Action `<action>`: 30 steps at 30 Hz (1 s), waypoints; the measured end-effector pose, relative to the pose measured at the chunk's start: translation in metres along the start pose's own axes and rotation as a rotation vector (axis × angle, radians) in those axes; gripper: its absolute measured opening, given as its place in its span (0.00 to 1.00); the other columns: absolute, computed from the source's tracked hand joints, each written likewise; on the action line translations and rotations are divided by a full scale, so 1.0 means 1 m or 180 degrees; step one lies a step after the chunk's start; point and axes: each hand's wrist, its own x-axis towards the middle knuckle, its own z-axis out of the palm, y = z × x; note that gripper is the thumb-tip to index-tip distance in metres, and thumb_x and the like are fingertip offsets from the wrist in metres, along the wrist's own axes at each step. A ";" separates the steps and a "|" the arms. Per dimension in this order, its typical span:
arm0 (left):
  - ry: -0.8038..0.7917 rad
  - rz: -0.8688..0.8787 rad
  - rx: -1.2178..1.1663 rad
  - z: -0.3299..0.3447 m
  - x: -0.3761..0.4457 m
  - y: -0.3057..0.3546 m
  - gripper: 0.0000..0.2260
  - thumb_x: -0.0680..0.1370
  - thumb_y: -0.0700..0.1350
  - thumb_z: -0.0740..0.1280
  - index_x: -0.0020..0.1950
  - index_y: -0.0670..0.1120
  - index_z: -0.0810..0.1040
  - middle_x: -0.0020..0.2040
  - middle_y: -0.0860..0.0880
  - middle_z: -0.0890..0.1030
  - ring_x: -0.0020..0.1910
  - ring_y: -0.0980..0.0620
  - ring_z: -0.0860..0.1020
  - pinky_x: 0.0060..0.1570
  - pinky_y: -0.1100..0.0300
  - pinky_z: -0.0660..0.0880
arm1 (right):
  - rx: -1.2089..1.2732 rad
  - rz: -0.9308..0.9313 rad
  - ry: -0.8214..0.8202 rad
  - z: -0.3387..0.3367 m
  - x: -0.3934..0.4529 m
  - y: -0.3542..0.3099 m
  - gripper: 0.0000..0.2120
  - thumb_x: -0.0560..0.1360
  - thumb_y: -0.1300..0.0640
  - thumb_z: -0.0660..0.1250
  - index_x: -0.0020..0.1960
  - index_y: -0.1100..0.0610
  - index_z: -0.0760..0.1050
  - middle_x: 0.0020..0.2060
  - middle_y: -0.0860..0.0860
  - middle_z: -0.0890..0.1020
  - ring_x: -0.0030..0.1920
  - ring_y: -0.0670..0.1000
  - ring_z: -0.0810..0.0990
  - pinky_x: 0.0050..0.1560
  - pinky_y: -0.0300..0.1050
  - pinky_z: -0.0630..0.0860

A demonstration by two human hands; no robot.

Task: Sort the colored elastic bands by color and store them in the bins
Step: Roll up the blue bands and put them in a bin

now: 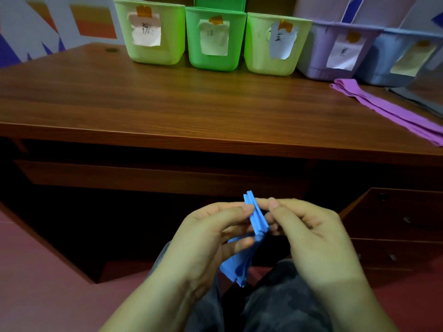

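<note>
Both grips closed on the folded blue band (255, 219): left hand (211, 238) and right hand (309, 233) pinch its top. Rest hangs below my grip. Bins (215, 39) sit on the worktop (167, 104) well beyond.

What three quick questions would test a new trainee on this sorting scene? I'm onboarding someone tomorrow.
1. True or false: the blue band lies on the desk.
2. Which hands hold the blue band? A) left hand only B) right hand only C) both
3. Fill in: the band lying on the desk's right side is ____.

Key:
1. False; it is held in front of the desk, above the lap.
2. C; both pinch it.
3. Purple; the purple band lies near the purple bin.
</note>
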 end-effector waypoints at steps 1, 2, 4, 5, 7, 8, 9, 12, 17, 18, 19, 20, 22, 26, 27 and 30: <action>-0.0035 -0.0005 -0.0001 0.000 0.000 0.000 0.09 0.63 0.46 0.68 0.39 0.47 0.86 0.40 0.46 0.85 0.35 0.57 0.82 0.34 0.69 0.76 | 0.0026 0.0032 -0.0048 -0.001 0.000 -0.002 0.11 0.75 0.63 0.65 0.40 0.53 0.84 0.34 0.45 0.84 0.36 0.38 0.81 0.38 0.27 0.73; -0.0069 -0.0014 0.0005 -0.001 0.000 0.001 0.09 0.63 0.46 0.68 0.39 0.47 0.86 0.40 0.47 0.85 0.35 0.58 0.82 0.34 0.69 0.76 | 0.0034 0.0042 -0.0093 -0.002 0.000 -0.003 0.12 0.74 0.63 0.65 0.40 0.52 0.84 0.34 0.45 0.85 0.37 0.38 0.81 0.38 0.27 0.72; -0.0128 -0.0015 0.0068 -0.001 -0.001 0.001 0.09 0.63 0.46 0.68 0.38 0.49 0.86 0.38 0.48 0.85 0.35 0.59 0.81 0.35 0.70 0.76 | 0.0030 0.0032 -0.0154 -0.004 0.001 -0.005 0.12 0.74 0.63 0.66 0.38 0.52 0.85 0.36 0.46 0.85 0.39 0.40 0.82 0.40 0.28 0.73; -0.0129 -0.0007 0.0084 -0.001 -0.002 0.001 0.08 0.63 0.46 0.68 0.37 0.49 0.86 0.38 0.48 0.85 0.35 0.59 0.81 0.35 0.70 0.76 | 0.0031 0.0033 -0.0173 -0.005 0.000 -0.005 0.11 0.73 0.63 0.67 0.38 0.52 0.85 0.37 0.46 0.85 0.41 0.41 0.83 0.41 0.29 0.74; -0.0043 0.0006 0.0064 -0.002 -0.002 0.000 0.08 0.61 0.46 0.69 0.36 0.48 0.86 0.37 0.47 0.85 0.34 0.58 0.81 0.34 0.69 0.76 | 0.0076 0.0057 -0.0191 -0.005 0.000 -0.006 0.08 0.71 0.64 0.69 0.39 0.54 0.85 0.37 0.47 0.86 0.41 0.43 0.84 0.40 0.31 0.76; 0.0008 0.0013 0.0064 -0.003 -0.001 0.000 0.09 0.60 0.46 0.69 0.36 0.47 0.86 0.37 0.47 0.84 0.34 0.57 0.81 0.33 0.68 0.76 | 0.0113 0.0064 -0.0192 -0.006 -0.001 -0.007 0.06 0.70 0.64 0.71 0.39 0.54 0.85 0.37 0.48 0.86 0.40 0.44 0.84 0.39 0.32 0.76; 0.0044 0.0020 0.0075 -0.003 -0.002 0.000 0.09 0.60 0.46 0.69 0.36 0.46 0.86 0.37 0.46 0.84 0.34 0.56 0.82 0.33 0.68 0.77 | 0.0130 0.0062 -0.0198 -0.006 -0.002 -0.008 0.06 0.69 0.64 0.72 0.39 0.55 0.84 0.36 0.48 0.86 0.39 0.45 0.84 0.38 0.32 0.77; 0.0102 0.0021 0.0071 -0.003 -0.003 0.000 0.08 0.60 0.45 0.69 0.35 0.46 0.86 0.37 0.45 0.84 0.34 0.56 0.82 0.32 0.67 0.76 | 0.0004 0.0047 -0.0243 -0.006 -0.002 -0.011 0.08 0.69 0.66 0.71 0.39 0.54 0.84 0.36 0.48 0.86 0.39 0.45 0.84 0.41 0.34 0.79; 0.0167 -0.0016 -0.0051 -0.002 -0.005 0.002 0.06 0.60 0.44 0.70 0.33 0.44 0.85 0.35 0.45 0.82 0.31 0.55 0.80 0.32 0.65 0.78 | -0.0141 0.0028 0.0000 -0.007 0.001 -0.011 0.11 0.70 0.65 0.70 0.35 0.52 0.84 0.34 0.47 0.85 0.36 0.43 0.83 0.38 0.35 0.78; 0.0210 -0.0018 -0.0116 -0.001 -0.005 0.003 0.06 0.60 0.43 0.70 0.33 0.43 0.84 0.34 0.45 0.82 0.31 0.55 0.80 0.32 0.64 0.78 | -0.0163 0.0005 0.0098 -0.008 0.002 -0.012 0.11 0.70 0.65 0.70 0.34 0.51 0.84 0.34 0.46 0.85 0.35 0.42 0.82 0.38 0.36 0.78; 0.0248 -0.0020 -0.0171 -0.001 -0.006 0.004 0.06 0.60 0.43 0.70 0.33 0.43 0.83 0.33 0.45 0.81 0.30 0.55 0.79 0.31 0.64 0.78 | -0.0177 -0.0020 0.0176 -0.008 0.002 -0.012 0.11 0.69 0.64 0.70 0.34 0.51 0.84 0.33 0.46 0.85 0.34 0.41 0.82 0.37 0.36 0.78; 0.0268 -0.0019 -0.0201 -0.001 -0.006 0.004 0.05 0.60 0.42 0.70 0.32 0.43 0.83 0.32 0.45 0.80 0.29 0.55 0.79 0.30 0.64 0.78 | -0.0195 -0.0048 0.0226 -0.008 0.002 -0.013 0.10 0.69 0.64 0.70 0.34 0.51 0.83 0.33 0.45 0.85 0.34 0.41 0.81 0.37 0.37 0.78; 0.0264 -0.0003 -0.0226 0.001 -0.007 0.005 0.04 0.59 0.42 0.69 0.30 0.43 0.83 0.30 0.46 0.80 0.28 0.56 0.79 0.30 0.65 0.78 | -0.0252 -0.0099 0.0249 -0.008 0.001 -0.014 0.09 0.69 0.63 0.70 0.35 0.51 0.83 0.34 0.45 0.85 0.34 0.41 0.82 0.37 0.37 0.78; 0.0214 0.0013 -0.0226 0.005 -0.007 0.005 0.04 0.60 0.42 0.68 0.29 0.45 0.84 0.30 0.46 0.81 0.28 0.57 0.79 0.30 0.66 0.78 | -0.0373 -0.0149 0.0121 -0.004 -0.003 -0.015 0.08 0.69 0.61 0.69 0.37 0.49 0.84 0.35 0.45 0.85 0.36 0.43 0.82 0.36 0.36 0.78; 0.0210 0.0011 -0.0227 0.005 -0.007 0.005 0.05 0.61 0.42 0.68 0.29 0.45 0.84 0.30 0.46 0.81 0.28 0.56 0.79 0.30 0.66 0.78 | -0.0363 -0.0152 0.0099 -0.003 -0.003 -0.015 0.08 0.69 0.61 0.69 0.37 0.49 0.84 0.35 0.45 0.85 0.35 0.43 0.82 0.36 0.35 0.77; 0.0204 0.0021 -0.0237 0.005 -0.006 0.005 0.04 0.63 0.41 0.69 0.31 0.43 0.84 0.32 0.45 0.82 0.29 0.56 0.79 0.30 0.66 0.77 | -0.0301 -0.0161 0.0059 -0.002 -0.004 -0.016 0.09 0.70 0.63 0.69 0.38 0.50 0.84 0.33 0.46 0.85 0.34 0.42 0.82 0.33 0.32 0.76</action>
